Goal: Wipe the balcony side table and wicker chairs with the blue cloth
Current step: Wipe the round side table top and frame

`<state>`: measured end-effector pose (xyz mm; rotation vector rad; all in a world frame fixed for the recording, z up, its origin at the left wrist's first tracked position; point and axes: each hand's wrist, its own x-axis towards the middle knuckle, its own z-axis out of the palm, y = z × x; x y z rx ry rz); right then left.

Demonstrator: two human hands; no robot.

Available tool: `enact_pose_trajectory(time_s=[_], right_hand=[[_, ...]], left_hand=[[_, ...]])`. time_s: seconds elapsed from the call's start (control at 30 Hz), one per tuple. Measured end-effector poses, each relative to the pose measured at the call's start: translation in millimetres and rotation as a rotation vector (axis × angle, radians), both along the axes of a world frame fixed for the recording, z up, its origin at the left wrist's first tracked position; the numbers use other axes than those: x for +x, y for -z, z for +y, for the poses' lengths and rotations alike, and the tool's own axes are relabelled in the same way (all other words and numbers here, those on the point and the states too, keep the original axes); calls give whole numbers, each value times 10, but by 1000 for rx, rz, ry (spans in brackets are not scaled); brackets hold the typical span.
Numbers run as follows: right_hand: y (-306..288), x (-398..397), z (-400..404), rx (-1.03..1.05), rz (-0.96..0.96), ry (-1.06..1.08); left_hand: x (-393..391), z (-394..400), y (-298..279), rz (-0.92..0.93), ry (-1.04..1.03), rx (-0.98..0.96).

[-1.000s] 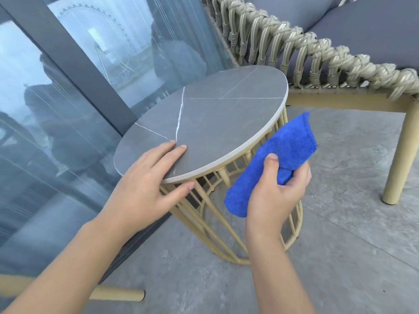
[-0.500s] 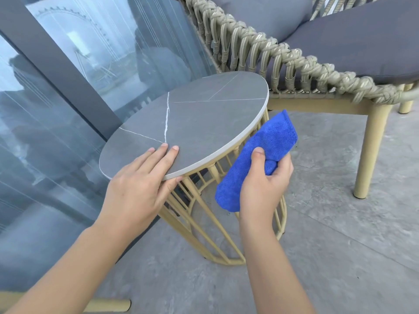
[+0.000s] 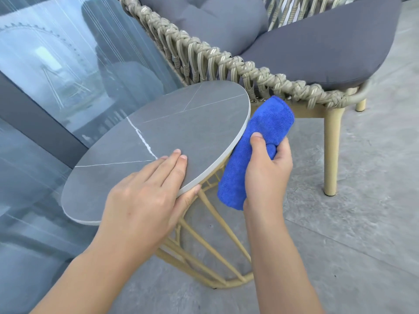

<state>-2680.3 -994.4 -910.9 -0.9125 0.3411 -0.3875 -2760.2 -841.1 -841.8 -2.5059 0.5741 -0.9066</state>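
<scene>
The left hand (image 3: 145, 200) lies flat on the near edge of the round grey stone-topped desk (image 3: 158, 141), its fingers (image 3: 174, 164) straight and together on the top and its thumb hooked under the pale rim. The right hand (image 3: 267, 168) grips the folded blue microfibre cloth (image 3: 256, 150), thumb pressed on its upper face and fingers curled round the far side. The cloth is rolled into a long bundle held against the desk's right edge; its long axis runs from low and near, beside the desk's yellow wire base (image 3: 210, 257), up and away toward the woven beige wicker chair (image 3: 226, 62). The chair stands just beyond the desk and carries dark grey cushions (image 3: 317, 48). Glass balcony panels (image 3: 68, 64) stand along the desk's left side, and grey floor tiles (image 3: 362, 223) lie underneath.
</scene>
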Motion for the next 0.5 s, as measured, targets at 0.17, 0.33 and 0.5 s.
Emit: enact_pose_trajectory(time_s=[0.17,0.33,0.5], right_hand=[[-2,-41,-133,-39,10,-57],[224,-147,90,-296,89,99],[692,-54,169,-160,138,128]], left_hand=[[13,-132,10,6,24,-24],[53,-140,-66,179,11,-215],[133,-171,-156,402,-64,-366]])
